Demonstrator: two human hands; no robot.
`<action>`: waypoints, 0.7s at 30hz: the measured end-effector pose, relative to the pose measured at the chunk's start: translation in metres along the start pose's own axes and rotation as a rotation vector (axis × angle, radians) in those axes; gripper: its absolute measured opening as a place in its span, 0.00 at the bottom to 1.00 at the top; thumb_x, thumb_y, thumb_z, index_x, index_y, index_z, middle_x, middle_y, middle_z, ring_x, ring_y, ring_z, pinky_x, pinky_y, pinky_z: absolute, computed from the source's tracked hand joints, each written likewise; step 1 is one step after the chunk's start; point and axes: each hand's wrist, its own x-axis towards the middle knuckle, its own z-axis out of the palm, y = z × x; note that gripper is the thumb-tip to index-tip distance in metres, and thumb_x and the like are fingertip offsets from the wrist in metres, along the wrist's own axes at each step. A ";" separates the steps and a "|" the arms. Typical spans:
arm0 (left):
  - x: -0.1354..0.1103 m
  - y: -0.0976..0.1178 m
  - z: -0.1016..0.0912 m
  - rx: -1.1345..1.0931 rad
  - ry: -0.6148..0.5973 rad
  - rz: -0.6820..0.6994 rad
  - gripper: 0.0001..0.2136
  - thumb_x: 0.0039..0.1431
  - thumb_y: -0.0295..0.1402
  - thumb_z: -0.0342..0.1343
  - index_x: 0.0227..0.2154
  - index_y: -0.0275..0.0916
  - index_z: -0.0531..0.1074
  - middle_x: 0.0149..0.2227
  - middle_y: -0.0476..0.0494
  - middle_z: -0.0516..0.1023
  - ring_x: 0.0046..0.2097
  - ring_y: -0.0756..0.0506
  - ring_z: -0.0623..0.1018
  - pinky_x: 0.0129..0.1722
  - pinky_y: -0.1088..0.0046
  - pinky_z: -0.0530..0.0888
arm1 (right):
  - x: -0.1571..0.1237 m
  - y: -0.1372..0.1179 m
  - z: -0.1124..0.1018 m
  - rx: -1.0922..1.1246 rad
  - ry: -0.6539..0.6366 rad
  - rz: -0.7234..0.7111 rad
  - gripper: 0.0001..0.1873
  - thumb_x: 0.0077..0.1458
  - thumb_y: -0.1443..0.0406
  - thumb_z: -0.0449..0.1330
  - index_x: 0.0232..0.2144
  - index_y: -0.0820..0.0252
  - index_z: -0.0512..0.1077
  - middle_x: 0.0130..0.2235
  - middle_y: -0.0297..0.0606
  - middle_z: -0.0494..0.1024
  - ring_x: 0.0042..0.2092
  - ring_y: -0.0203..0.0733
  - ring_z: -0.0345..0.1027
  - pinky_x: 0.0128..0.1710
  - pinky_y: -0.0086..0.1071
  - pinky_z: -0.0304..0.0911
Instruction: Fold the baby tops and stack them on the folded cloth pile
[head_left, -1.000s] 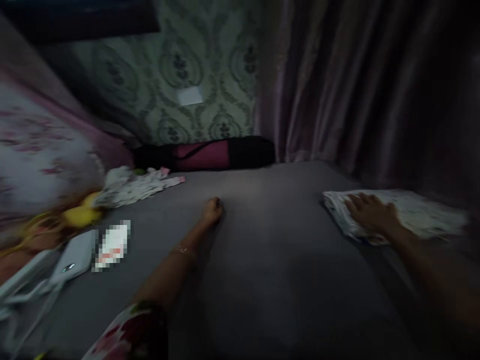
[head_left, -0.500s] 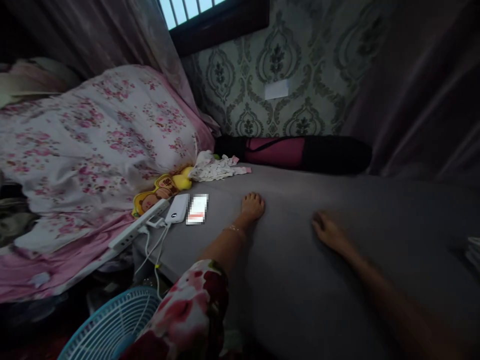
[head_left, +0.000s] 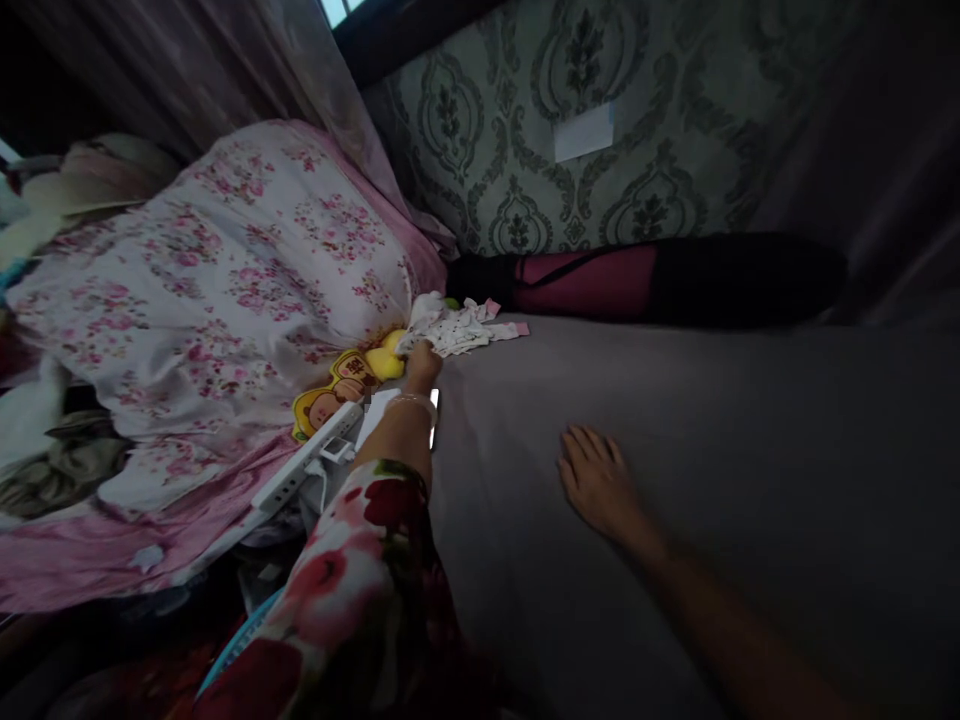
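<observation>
your left hand (head_left: 422, 362) curls at the cloth (head_left: 465, 328); i can't tell if it grips. your right hand (head_left: 596, 480) lies flat and empty on the bed (head_left: 750, 450), likely propping you.

No legible text; red mark on yellow cartoon toy (head_left: 337, 385) too blurred.

Grey bed surface (head_left: 712, 420): broad open run centre and right. Left edge crowded: floral quilt heap (head_left: 225, 290), yellow toy (head_left: 337, 385), power strip (head_left: 307, 460), printed garment (head_left: 465, 328). Rolled mat (head_left: 645, 280) closes far side, apparently against wall.
</observation>
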 end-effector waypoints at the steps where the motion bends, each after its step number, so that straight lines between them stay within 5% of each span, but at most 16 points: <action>1: 0.005 -0.011 -0.007 0.022 0.046 -0.049 0.22 0.53 0.20 0.49 0.52 0.27 0.67 0.54 0.23 0.70 0.56 0.33 0.71 0.52 0.58 0.68 | 0.000 0.000 0.000 -0.006 0.009 -0.005 0.28 0.65 0.60 0.39 0.60 0.66 0.64 0.64 0.46 0.62 0.65 0.52 0.50 0.64 0.51 0.42; 6: 0.023 -0.045 -0.018 0.188 0.217 -0.191 0.20 0.53 0.24 0.53 0.51 0.30 0.67 0.53 0.26 0.71 0.56 0.34 0.70 0.51 0.61 0.68 | 0.001 -0.002 -0.003 -0.004 0.017 -0.010 0.27 0.65 0.61 0.41 0.60 0.66 0.64 0.64 0.47 0.62 0.65 0.53 0.51 0.63 0.51 0.43; 14: 0.048 -0.047 -0.003 0.194 0.139 -0.297 0.17 0.50 0.27 0.56 0.45 0.32 0.71 0.50 0.26 0.74 0.55 0.31 0.71 0.49 0.58 0.69 | 0.001 -0.003 -0.009 0.043 -0.016 0.016 0.27 0.65 0.61 0.42 0.61 0.63 0.64 0.64 0.46 0.62 0.65 0.51 0.50 0.64 0.50 0.41; 21: 0.050 -0.040 -0.017 0.114 0.090 -0.226 0.12 0.45 0.29 0.60 0.34 0.31 0.72 0.41 0.23 0.76 0.51 0.26 0.73 0.44 0.52 0.70 | 0.000 -0.004 -0.013 0.067 -0.034 0.021 0.27 0.65 0.61 0.42 0.61 0.64 0.64 0.64 0.47 0.61 0.66 0.52 0.50 0.65 0.50 0.40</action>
